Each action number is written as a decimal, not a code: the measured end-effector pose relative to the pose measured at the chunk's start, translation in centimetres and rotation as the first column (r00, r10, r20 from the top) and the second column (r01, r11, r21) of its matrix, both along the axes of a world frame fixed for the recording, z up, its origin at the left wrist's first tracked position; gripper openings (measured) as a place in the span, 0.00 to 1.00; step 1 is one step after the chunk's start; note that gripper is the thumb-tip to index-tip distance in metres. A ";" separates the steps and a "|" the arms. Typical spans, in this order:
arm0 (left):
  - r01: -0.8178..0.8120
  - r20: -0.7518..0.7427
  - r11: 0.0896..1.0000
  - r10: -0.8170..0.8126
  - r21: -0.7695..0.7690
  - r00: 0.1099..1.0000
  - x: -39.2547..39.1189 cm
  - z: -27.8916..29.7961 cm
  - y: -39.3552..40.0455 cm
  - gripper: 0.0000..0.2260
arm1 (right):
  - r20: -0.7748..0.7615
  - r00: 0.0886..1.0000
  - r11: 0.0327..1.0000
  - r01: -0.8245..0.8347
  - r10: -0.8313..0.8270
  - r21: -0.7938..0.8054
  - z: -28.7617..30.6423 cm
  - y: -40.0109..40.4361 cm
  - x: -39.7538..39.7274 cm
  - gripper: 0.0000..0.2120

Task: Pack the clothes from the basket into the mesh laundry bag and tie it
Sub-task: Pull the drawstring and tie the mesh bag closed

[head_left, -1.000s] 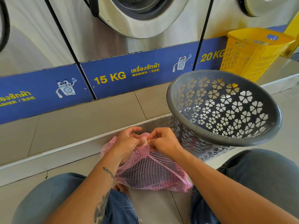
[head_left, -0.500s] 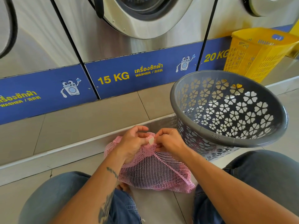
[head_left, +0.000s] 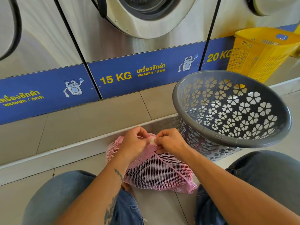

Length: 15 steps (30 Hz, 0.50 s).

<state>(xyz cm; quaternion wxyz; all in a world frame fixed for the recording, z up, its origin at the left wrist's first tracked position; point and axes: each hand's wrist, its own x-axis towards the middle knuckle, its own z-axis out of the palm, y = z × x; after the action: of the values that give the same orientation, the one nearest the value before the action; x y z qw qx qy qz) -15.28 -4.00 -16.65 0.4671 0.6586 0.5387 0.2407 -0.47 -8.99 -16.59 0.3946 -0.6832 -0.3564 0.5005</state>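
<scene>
Left hand [head_left: 133, 143] and right hand [head_left: 170, 141] both pinched on a small white cord stopper [head_left: 152, 141] at the gathered neck of the pink mesh laundry bag [head_left: 155, 169]. Bag lies on the floor between the knees, dark clothes inside. Grey basket [head_left: 233, 140] tilted just right of it.

Tiled floor [head_left: 162, 207] carries the pink mesh bag [head_left: 155, 172], with the grey basket [head_left: 230, 138] just beside it
</scene>
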 end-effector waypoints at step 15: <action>-0.008 -0.383 0.984 0.077 0.179 0.921 0.4 -0.6 -0.2 0.11 | -0.035 0.995 0.994 0.094 -0.092 0.055 -0.6 0.1 -0.5 0.09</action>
<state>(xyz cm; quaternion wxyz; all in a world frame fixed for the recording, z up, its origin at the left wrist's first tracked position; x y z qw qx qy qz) -14.87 -4.24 -17.22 0.2865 0.7195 0.6116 0.1617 -1.00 -8.85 -17.21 0.4425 -0.6792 -0.3320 0.4824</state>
